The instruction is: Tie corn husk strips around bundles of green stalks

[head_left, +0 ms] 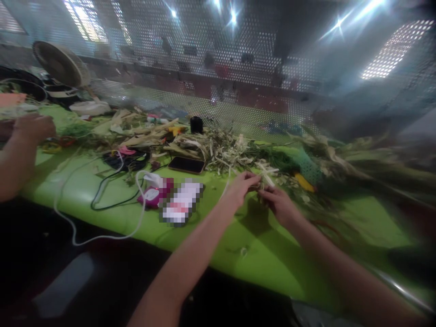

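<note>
My left hand (245,185) and my right hand (277,203) meet over the green table (245,254), right of its middle. Both are closed, fingertips close together, around pale dried plant strips (267,177) that stick up between them. What exactly each finger pinches is too small to make out. Just beyond my hands lies a heap of dry shredded husk or leaf scraps (231,147). To the left of my left arm rests a lit phone (184,202) with a blurred screen, and a dark phone (186,165) lies farther back.
A purple power adapter (156,194) with a white plug and looping white cable (102,237) sits left. Long dried leaves (357,159) pile up at the right. A black cup-like object (196,125) and a fan (59,66) stand behind. Another person's hand (34,127) works at the far left.
</note>
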{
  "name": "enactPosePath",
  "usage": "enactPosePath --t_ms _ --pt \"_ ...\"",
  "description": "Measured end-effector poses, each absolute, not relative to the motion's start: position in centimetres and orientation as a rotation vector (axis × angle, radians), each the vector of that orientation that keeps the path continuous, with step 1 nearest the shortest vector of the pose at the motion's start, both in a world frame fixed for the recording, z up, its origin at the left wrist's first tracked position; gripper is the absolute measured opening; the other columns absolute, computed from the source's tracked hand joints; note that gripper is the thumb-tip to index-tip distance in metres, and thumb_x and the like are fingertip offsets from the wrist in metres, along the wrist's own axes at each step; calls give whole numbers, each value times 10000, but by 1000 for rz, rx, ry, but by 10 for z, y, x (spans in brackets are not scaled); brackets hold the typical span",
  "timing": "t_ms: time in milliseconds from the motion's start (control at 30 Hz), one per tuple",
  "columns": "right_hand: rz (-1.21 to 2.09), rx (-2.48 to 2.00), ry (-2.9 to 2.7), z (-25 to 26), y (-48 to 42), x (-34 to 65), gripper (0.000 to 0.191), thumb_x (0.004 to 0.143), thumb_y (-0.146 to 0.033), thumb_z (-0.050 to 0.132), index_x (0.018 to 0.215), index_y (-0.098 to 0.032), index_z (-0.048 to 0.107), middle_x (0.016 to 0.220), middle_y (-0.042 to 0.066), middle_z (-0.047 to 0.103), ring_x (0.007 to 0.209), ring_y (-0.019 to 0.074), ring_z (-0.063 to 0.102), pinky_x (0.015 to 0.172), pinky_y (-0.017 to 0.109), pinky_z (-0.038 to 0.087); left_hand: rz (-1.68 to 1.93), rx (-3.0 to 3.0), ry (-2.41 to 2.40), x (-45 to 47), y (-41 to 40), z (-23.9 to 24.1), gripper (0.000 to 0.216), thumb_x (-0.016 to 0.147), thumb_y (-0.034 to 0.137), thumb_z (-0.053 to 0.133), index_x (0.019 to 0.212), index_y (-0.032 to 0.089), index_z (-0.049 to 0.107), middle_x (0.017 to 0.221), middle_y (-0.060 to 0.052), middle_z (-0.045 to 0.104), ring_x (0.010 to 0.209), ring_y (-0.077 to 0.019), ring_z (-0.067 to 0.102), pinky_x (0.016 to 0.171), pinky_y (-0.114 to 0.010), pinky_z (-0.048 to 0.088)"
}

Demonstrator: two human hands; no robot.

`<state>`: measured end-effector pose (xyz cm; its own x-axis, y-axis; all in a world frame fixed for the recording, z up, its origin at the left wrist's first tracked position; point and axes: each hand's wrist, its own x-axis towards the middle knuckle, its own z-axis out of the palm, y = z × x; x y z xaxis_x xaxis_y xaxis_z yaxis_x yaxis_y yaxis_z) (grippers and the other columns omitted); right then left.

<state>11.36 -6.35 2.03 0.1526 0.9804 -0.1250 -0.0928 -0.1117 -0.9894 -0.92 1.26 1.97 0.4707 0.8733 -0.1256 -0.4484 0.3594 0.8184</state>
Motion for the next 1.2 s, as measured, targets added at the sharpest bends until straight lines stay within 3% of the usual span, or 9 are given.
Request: enactPosePath --t_ms 167,300,500,667,933,1200 --pt "1144 -1363 -986 28 -66 120 378 586 -454 831 701 -183 594 584 -48 492 488 82 363 478 253 264 908 853 653 -15 16 20 158 734 228 737 801 157 612 796 -14 628 723 -103 583 731 -272 459" --pt "1105 -1392 -1004 28 -68 123 387 584 -462 829 729 -173 618 621 -32 534 509 86 389 482 252 268 838 1016 643 -15 17 19 217 732 263 743 911 162 671 914 -40 668 792 -110 593 753 -263 445" --pt "1048 -1439 -1068 24 -70 123 393 559 -468 833 704 -176 612 602 -29 531 520 99 412 501 259 292 888 1152 601 -11 17 15 243 730 350 745 855 152 681 833 -24 658 735 -91 554 765 -251 422" --pt "941 -1480 -1200 23 -69 125 326 629 -457 775 733 -189 620 638 -15 554 552 121 440 530 266 331 897 1074 641 -11 11 21 214 728 341 743 767 149 656 742 -4 623 680 -87 523 752 -255 406" --pt "496 -1593 -1541 24 -69 128 165 764 -358 635 718 -201 653 734 18 647 686 184 556 654 298 398 845 938 628 -11 9 20 202 719 317 748 724 156 626 734 3 620 691 -94 541 783 -275 419" --pt "769 -1609 -1402 22 -74 132 343 705 -505 712 802 -181 658 688 22 643 612 181 560 584 299 422 808 1152 573 -13 17 14 214 739 329 727 863 165 666 857 -25 651 760 -101 564 782 -255 431"
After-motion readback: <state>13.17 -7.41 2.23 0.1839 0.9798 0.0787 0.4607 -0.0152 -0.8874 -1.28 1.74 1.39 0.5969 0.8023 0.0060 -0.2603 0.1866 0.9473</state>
